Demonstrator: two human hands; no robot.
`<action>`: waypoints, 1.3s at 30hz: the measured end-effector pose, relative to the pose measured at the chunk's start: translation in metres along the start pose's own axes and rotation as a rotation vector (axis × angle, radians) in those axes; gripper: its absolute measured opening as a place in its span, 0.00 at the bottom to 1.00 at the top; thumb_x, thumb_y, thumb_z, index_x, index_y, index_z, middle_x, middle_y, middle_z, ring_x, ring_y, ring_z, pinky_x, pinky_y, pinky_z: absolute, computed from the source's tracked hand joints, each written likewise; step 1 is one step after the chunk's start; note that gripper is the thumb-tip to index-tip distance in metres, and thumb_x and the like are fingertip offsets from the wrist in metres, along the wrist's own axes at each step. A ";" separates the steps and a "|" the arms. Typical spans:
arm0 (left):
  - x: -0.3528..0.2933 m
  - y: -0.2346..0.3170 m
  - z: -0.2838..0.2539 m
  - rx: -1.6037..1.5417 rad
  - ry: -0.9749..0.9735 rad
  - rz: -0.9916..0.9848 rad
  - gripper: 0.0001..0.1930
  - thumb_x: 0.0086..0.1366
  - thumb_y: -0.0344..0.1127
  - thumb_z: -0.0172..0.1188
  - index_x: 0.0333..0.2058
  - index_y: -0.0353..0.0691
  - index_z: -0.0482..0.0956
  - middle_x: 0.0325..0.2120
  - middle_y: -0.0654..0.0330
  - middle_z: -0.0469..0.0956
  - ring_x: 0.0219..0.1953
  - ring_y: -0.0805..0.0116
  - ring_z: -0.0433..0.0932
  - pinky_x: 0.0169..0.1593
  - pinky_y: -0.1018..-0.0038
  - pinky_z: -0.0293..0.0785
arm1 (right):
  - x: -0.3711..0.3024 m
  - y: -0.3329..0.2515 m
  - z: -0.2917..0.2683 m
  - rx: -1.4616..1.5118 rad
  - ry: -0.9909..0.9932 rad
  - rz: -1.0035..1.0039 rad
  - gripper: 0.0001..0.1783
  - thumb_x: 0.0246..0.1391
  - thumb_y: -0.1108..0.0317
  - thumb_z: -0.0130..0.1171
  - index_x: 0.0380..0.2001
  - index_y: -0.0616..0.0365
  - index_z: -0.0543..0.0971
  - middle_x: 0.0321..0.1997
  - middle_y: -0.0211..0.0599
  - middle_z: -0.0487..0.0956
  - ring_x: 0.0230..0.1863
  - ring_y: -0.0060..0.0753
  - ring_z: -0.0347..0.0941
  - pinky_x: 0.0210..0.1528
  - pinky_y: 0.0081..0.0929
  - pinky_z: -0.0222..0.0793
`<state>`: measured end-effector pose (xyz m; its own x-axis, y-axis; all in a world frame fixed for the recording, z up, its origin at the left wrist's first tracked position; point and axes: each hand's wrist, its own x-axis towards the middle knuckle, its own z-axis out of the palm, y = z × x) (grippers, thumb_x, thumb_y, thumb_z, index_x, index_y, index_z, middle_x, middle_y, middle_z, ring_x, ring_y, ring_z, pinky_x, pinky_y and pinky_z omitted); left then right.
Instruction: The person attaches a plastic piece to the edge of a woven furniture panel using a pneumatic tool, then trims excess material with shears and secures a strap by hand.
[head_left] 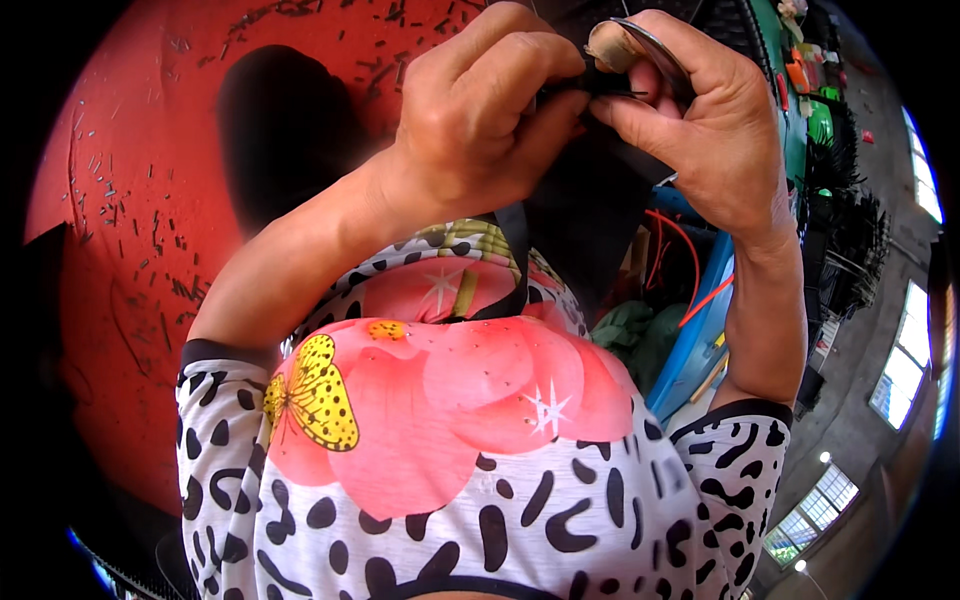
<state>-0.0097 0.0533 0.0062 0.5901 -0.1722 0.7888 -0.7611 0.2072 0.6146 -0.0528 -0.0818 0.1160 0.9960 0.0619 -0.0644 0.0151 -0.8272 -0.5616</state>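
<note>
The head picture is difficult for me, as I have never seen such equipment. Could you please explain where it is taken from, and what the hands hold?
There is no robot here: a person works with two bare hands. The camera sits on the person's head and looks down; its wide fisheye lens bends straight edges. Below the hands you see the spotted shirt. The left hand pinches a small black piece; the right hand holds a curved metal piece beside it. On the red surface lie scattered dark bits.
</note>
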 end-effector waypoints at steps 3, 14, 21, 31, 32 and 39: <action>0.001 0.006 -0.002 0.013 -0.041 -0.029 0.11 0.46 0.19 0.62 0.31 0.30 0.74 0.22 0.52 0.72 0.18 0.64 0.71 0.20 0.73 0.67 | 0.001 0.004 -0.002 -0.024 -0.063 0.014 0.13 0.37 0.84 0.59 0.30 0.61 0.77 0.21 0.20 0.65 0.20 0.05 0.55 0.19 0.10 0.50; -0.006 -0.011 0.005 0.114 -0.026 0.147 0.15 0.45 0.16 0.64 0.34 0.29 0.74 0.26 0.52 0.74 0.24 0.67 0.73 0.25 0.78 0.69 | -0.017 0.051 0.011 0.542 0.266 -0.135 0.14 0.47 0.79 0.61 0.41 0.63 0.76 0.28 0.22 0.71 0.27 0.10 0.62 0.27 0.09 0.56; -0.003 -0.005 -0.004 0.102 -0.083 0.096 0.15 0.43 0.15 0.64 0.33 0.29 0.74 0.26 0.53 0.74 0.22 0.69 0.72 0.23 0.80 0.67 | -0.035 0.044 0.025 0.693 0.221 -0.015 0.12 0.50 0.77 0.62 0.39 0.63 0.76 0.32 0.24 0.75 0.30 0.11 0.67 0.35 0.11 0.65; -0.008 -0.003 -0.017 0.072 -0.123 0.110 0.15 0.44 0.14 0.64 0.32 0.29 0.74 0.27 0.53 0.74 0.21 0.73 0.69 0.22 0.81 0.64 | -0.053 0.046 0.043 0.903 0.153 -0.044 0.12 0.56 0.74 0.56 0.42 0.69 0.72 0.37 0.33 0.73 0.23 0.13 0.65 0.26 0.12 0.62; -0.009 -0.002 -0.018 0.061 -0.133 0.088 0.15 0.44 0.14 0.64 0.33 0.29 0.74 0.27 0.53 0.74 0.21 0.73 0.69 0.22 0.82 0.63 | -0.053 0.044 0.044 0.904 0.154 -0.046 0.12 0.56 0.74 0.56 0.42 0.69 0.72 0.37 0.33 0.73 0.23 0.13 0.65 0.26 0.12 0.62; -0.005 0.002 -0.019 -0.041 -0.162 -0.001 0.15 0.45 0.13 0.63 0.33 0.29 0.75 0.28 0.55 0.74 0.21 0.77 0.67 0.22 0.84 0.61 | -0.053 0.034 0.039 0.903 0.171 -0.001 0.13 0.59 0.70 0.53 0.43 0.69 0.71 0.27 0.29 0.71 0.22 0.14 0.63 0.24 0.12 0.59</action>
<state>-0.0089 0.0731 0.0035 0.5371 -0.3250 0.7784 -0.7468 0.2459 0.6179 -0.1089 -0.0912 0.0682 0.9966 -0.0808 0.0186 0.0127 -0.0727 -0.9973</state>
